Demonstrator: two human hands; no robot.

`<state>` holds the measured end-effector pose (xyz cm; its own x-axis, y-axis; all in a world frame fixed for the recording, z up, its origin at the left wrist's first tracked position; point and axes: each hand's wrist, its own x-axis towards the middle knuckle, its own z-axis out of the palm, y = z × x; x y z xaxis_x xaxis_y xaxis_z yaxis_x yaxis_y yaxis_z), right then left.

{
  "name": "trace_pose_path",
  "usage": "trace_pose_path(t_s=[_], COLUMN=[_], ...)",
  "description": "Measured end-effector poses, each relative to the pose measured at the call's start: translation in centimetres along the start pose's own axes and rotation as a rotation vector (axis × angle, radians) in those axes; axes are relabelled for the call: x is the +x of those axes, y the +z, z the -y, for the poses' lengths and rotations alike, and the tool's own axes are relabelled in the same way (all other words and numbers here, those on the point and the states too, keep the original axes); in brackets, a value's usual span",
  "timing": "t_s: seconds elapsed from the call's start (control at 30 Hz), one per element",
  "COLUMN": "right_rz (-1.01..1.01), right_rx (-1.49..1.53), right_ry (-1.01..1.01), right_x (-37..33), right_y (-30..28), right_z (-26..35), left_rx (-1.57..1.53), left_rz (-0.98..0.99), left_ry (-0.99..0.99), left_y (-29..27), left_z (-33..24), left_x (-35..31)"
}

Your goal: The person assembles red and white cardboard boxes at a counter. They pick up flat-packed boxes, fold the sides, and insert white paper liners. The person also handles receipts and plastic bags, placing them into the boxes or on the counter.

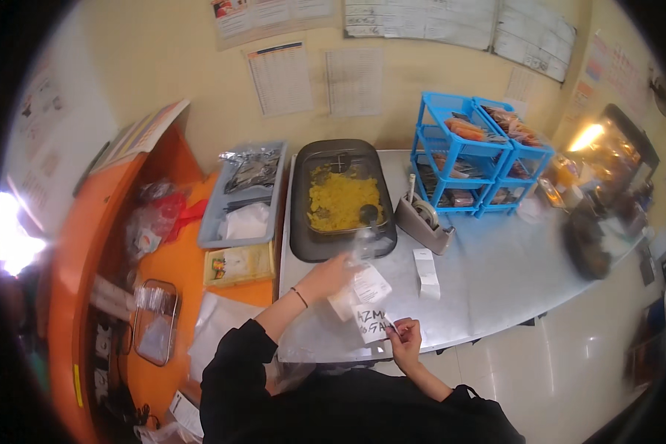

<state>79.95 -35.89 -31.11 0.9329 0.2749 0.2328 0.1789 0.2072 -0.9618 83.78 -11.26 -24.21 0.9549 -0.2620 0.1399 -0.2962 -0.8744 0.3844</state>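
My right hand [407,343] is closed in a pinch on the edge of a white paper slip [371,323] with dark handwriting, near the table's front edge. My left hand [328,277], a dark band on its wrist, is smeared by motion, so its fingers are unclear. It is over the top of a white packet [366,287] with small print, right above the slip. Beyond its fingers is a black tray [297,222] bearing a container of yellow food [344,196]. A dark-headed ladle or spoon [368,214] rests in the food.
Right of the tray stand a grey tape dispenser [424,226], a white paper strip [425,274] and blue tiered racks [462,159] of packets. A grey bin [213,222] with foil packs and a yellow tub [263,274] are at left, beside an orange shelf [89,259].
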Motion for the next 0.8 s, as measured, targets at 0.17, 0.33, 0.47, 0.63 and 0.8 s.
trace_pose_path(t_s=[0.17,0.33,0.47,0.63,0.8], right_rz=[-0.138,-0.214,-0.208,-0.208,-0.249], right_rx=[0.038,-0.074,-0.103,0.019,0.052], right_ry=[0.056,0.119,0.106,0.241,0.326], right_x=[-0.3,-0.9,-0.4,0.3,1.6], right_y=[-0.1,0.6,2.2,2.4,0.9], right_z=[0.6,-0.6,-0.3,-0.2,-2.1], left_rx=[-0.093,-0.087,-0.219,-0.022,0.169], left_rz=[-0.082,-0.813,-0.558,-0.109,0.054], left_ry=[-0.198,-0.205,0.291,0.325,0.352], left_y=[1.4,1.3,2.7,4.0,5.1], left_z=[-1.9,-5.5,-7.1,-6.6,-5.2], left_x=[-0.6,-2.5,-5.5,-4.4,-3.7])
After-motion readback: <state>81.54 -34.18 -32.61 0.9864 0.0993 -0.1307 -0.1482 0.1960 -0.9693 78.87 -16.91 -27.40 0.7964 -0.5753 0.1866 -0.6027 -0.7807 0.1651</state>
